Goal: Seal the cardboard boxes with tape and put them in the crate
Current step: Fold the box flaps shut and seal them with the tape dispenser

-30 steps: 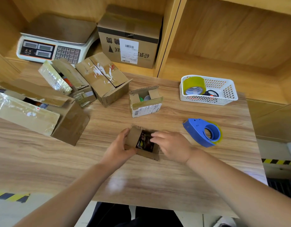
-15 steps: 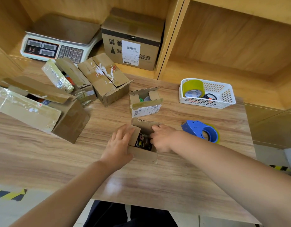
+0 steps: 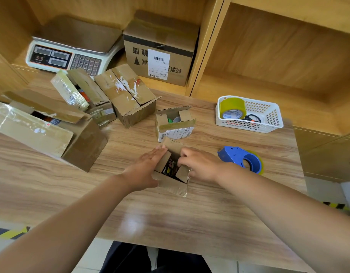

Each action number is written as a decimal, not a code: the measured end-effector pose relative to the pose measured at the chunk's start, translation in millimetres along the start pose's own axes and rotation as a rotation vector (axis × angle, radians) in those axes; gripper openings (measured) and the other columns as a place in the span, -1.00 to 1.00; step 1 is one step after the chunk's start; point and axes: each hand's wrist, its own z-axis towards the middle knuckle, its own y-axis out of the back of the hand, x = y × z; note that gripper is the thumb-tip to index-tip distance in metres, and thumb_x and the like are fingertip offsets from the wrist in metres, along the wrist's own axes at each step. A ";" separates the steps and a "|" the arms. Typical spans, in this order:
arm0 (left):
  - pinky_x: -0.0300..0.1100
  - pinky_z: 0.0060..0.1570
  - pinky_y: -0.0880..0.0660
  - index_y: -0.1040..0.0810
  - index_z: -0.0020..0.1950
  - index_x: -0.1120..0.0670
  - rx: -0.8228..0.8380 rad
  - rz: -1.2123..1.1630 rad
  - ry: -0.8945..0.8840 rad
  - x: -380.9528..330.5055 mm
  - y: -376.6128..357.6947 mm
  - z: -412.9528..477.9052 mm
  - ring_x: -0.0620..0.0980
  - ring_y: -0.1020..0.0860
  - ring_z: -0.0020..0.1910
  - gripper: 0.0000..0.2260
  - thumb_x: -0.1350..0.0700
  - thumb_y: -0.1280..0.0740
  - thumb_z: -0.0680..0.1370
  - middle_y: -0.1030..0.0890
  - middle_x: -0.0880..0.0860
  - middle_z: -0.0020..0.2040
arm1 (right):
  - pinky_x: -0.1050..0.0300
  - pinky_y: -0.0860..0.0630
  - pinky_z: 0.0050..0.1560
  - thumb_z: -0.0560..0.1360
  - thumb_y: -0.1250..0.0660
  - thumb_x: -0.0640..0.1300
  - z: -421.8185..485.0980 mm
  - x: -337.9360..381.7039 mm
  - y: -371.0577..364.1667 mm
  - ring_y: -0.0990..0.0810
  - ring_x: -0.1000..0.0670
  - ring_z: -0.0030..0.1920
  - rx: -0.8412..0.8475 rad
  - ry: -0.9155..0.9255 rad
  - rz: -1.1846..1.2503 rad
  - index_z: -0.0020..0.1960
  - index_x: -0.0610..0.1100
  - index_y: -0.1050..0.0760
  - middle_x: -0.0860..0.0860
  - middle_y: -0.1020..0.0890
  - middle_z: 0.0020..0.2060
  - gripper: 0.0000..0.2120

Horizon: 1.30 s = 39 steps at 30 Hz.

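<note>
Since half a second ago the left hand (image 3: 145,170) has flattened: its fingers now lie straight along the left flap of the small box (image 3: 171,186), pressing it inward with nothing curled round it. The right hand (image 3: 200,164) has its fingers curled over the right flap and pinches it, thumb on the flap's inner side. That small box stands on the table (image 3: 150,213) between the two hands. It is worn brown cardboard, its flaps half raised, with dark, colourful contents showing through the gap. Both forearms reach in from the near edge and meet at the box.

There are six cardboard boxes in all:
- the held one
- a second small box (image 3: 175,124) just beyond the grip, open, with a printed label on its near face
- further left and beyond:
  - a box with torn tape (image 3: 128,95) across its closed flaps
  - an open box with a tape-covered flap (image 3: 81,93)
  - a large open box (image 3: 52,133)
- a sealed box (image 3: 160,50) on the shelf behind

One blue tape dispenser (image 3: 240,160) lies right of the grip, near the right wrist but apart from it. Beyond that, one white basket (image 3: 269,118) holds one yellowish tape roll (image 3: 232,105). One scale (image 3: 71,54) sits on the shelf, far left of the grip.
</note>
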 end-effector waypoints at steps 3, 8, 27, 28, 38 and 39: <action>-0.37 0.38 0.14 0.16 0.57 -0.01 0.021 -0.025 0.008 -0.6 2.1 -0.3 -0.25 0.15 0.49 0.02 0.04 -0.51 0.36 0.14 -0.09 0.57 | 0.11 -0.35 -0.16 0.46 -0.36 -0.23 -6.3 0.6 -9.2 -0.39 0.00 0.05 -0.075 -0.006 0.039 0.27 -0.05 -0.44 0.02 -0.35 0.17 -0.61; -0.31 0.40 0.24 0.19 0.56 -0.01 0.100 0.118 -0.044 1.3 7.0 -1.2 -0.20 0.24 0.48 0.05 -0.13 -0.50 0.35 0.26 -0.11 0.52 | 0.12 -0.42 0.03 0.47 -0.39 -0.19 -20.0 -2.3 -15.4 -0.40 0.03 0.17 -0.189 -0.031 0.104 0.34 -0.04 -0.42 0.03 -0.36 0.26 -0.54; -0.28 0.00 -0.36 -0.45 0.32 -0.07 -0.390 -0.370 0.300 -14.3 -2.0 5.4 -0.17 -0.43 0.15 -0.48 0.04 -0.51 0.40 -0.50 -0.12 0.25 | 0.44 -0.37 0.00 0.55 -0.27 -0.26 -26.3 -5.5 -37.0 -0.50 0.12 -0.01 -0.616 -0.387 0.685 0.20 -0.13 -0.55 0.06 -0.57 0.04 -0.76; -0.28 0.07 -0.34 -0.42 0.35 -0.04 -0.420 -0.331 0.290 -14.6 -5.1 6.7 -0.15 -0.41 0.21 -0.43 0.04 -0.52 0.38 -0.46 -0.10 0.29 | 0.42 -0.39 0.01 0.55 -0.28 -0.26 -24.8 -4.7 -38.1 -0.52 0.11 0.00 -0.625 -0.394 0.697 0.19 -0.14 -0.56 0.05 -0.59 0.04 -0.76; -0.15 0.25 -0.30 -0.29 0.46 0.02 -0.459 -0.238 0.334 -6.4 -17.3 12.0 -0.02 -0.28 0.37 -0.32 -0.05 -0.49 0.41 -0.39 -0.01 0.35 | 0.28 -0.44 0.12 0.52 -0.31 -0.25 -28.5 -1.4 -50.3 -0.53 0.11 0.06 -0.617 -0.342 0.576 0.18 -0.12 -0.59 0.07 -0.59 0.08 -0.75; -0.18 0.22 -0.29 -0.32 0.45 0.03 -0.458 -0.254 0.329 -6.1 -18.3 11.7 -0.02 -0.30 0.36 -0.35 -0.04 -0.48 0.42 -0.41 0.00 0.34 | 0.26 -0.43 0.13 0.52 -0.32 -0.23 -30.0 -0.5 -55.0 -0.52 0.12 0.09 -0.600 -0.320 0.531 0.20 -0.11 -0.58 0.08 -0.57 0.11 -0.73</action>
